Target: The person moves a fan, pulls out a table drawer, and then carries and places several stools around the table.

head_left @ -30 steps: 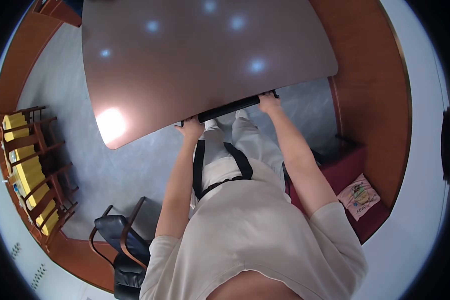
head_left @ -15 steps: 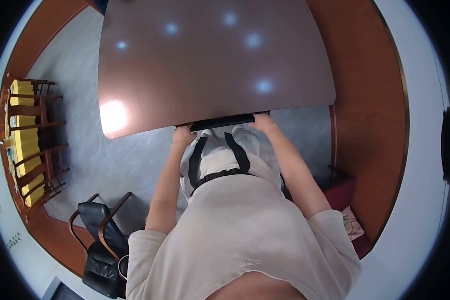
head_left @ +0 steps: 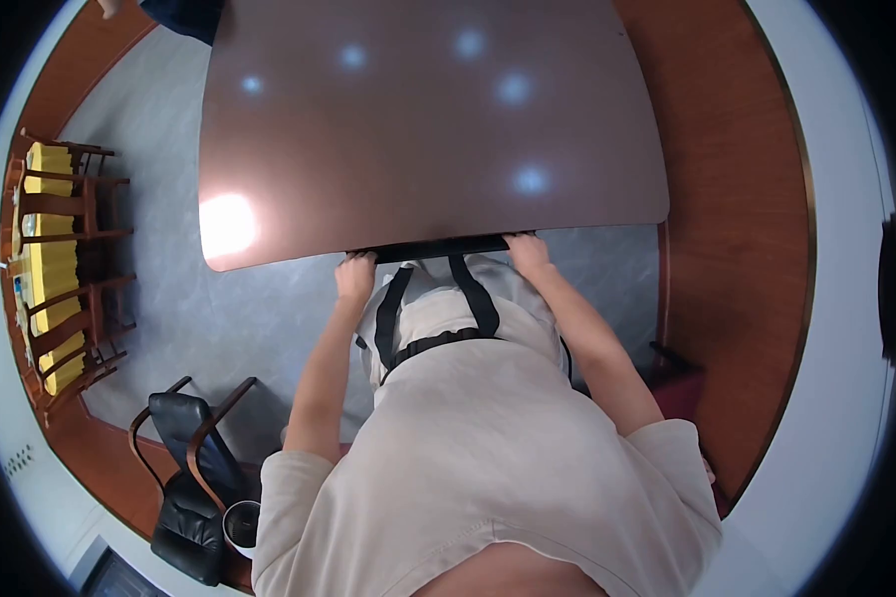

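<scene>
Looking down past the beige shirt (head_left: 468,428), what do you make of the left hand (head_left: 355,271)?

"Its grip is closed on the left end of a black bar (head_left: 418,250); the fingertips are hidden from me."

"And the right hand (head_left: 528,251)?"

"Much the same: closed on the bar's other end, right at the edge of the big brown tabletop (head_left: 418,149)."

"So where does the bar sit?"

"Along the tabletop's near edge, between the two hands and just in front of the person's light trousers (head_left: 520,300). I can't tell how it is fixed there."

"What about the tabletop itself?"

"It spreads out ahead, glossy, with rounded near corners, and runs out of view at the top. Several spots of light (head_left: 514,90) shine on it, the brightest by the near left corner. Its right side lies close to the wood panelling (head_left: 727,229)."

"Who's up at the far left?"

"Another person: some dark clothing (head_left: 184,18) by the tabletop's left side, and part of a bare hand (head_left: 108,8) at the top of the view."

"And on the grey floor (head_left: 229,328)?"

"Wooden chairs (head_left: 50,205) stand by a yellow cloth (head_left: 55,269) on the left. Nearer is a black armchair (head_left: 187,527) with wooden arms, a round, pale-rimmed container (head_left: 241,524) just beside it."
</scene>
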`<state>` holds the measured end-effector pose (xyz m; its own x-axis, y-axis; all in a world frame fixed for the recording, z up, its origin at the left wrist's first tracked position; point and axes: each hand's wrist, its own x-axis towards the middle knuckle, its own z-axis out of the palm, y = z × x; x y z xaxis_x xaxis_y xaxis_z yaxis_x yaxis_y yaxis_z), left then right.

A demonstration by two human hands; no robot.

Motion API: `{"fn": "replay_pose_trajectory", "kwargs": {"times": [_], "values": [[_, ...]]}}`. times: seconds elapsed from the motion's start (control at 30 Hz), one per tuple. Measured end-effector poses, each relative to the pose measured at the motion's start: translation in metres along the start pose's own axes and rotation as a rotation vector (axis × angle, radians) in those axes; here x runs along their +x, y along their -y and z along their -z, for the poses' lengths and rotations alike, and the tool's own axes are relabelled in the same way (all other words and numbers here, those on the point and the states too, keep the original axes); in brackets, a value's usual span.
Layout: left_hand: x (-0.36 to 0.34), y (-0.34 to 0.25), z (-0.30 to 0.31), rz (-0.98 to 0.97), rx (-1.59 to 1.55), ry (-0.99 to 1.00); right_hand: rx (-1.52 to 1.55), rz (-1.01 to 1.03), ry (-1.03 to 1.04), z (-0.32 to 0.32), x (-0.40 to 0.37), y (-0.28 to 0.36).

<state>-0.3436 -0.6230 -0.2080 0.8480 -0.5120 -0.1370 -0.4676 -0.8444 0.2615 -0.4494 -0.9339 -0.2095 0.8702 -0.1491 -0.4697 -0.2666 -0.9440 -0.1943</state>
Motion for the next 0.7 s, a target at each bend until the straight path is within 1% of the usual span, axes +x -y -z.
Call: {"fn": "replay_pose_trajectory", "kwargs": {"times": [0.07,0.13,0.17,0.23,0.37,0.43,0.47,0.53,0.57,0.63,0.7], "values": [[0.0,-0.001,0.003,-0.011,0.009,0.017,-0.026,0.018,0.011,0.006,-0.003,-0.003],[-0.003,-0.001,0.012,-0.134,0.088,-0.085,0.035,0.014,0.0,0.013,-0.006,-0.001],[-0.007,-0.002,0.016,-0.13,0.086,-0.079,0.034,0.016,0.008,0.011,-0.008,-0.003],[-0.011,-0.007,0.025,-0.115,0.038,-0.072,0.053,0.117,-0.134,0.008,-0.012,-0.01],[-0.021,-0.008,0.033,-0.135,-0.006,-0.112,0.074,0.103,-0.146,0.011,-0.019,-0.007],[-0.027,-0.009,0.042,-0.133,-0.029,-0.077,0.066,0.148,-0.218,0.011,-0.022,-0.007],[-0.029,-0.01,0.048,-0.132,-0.028,-0.074,0.068,0.148,-0.215,0.012,-0.026,-0.008],[-0.034,-0.012,0.06,-0.185,-0.081,-0.105,0.019,0.235,-0.353,0.013,-0.036,-0.007],[-0.035,-0.012,0.064,-0.181,-0.08,-0.104,0.02,0.238,-0.351,0.017,-0.039,-0.005],[-0.04,-0.013,0.071,-0.18,-0.183,-0.21,0.226,0.259,-0.397,0.029,-0.05,0.001],[-0.046,-0.012,0.076,-0.141,-0.222,-0.216,0.241,0.254,-0.383,0.048,-0.064,0.009]]}}
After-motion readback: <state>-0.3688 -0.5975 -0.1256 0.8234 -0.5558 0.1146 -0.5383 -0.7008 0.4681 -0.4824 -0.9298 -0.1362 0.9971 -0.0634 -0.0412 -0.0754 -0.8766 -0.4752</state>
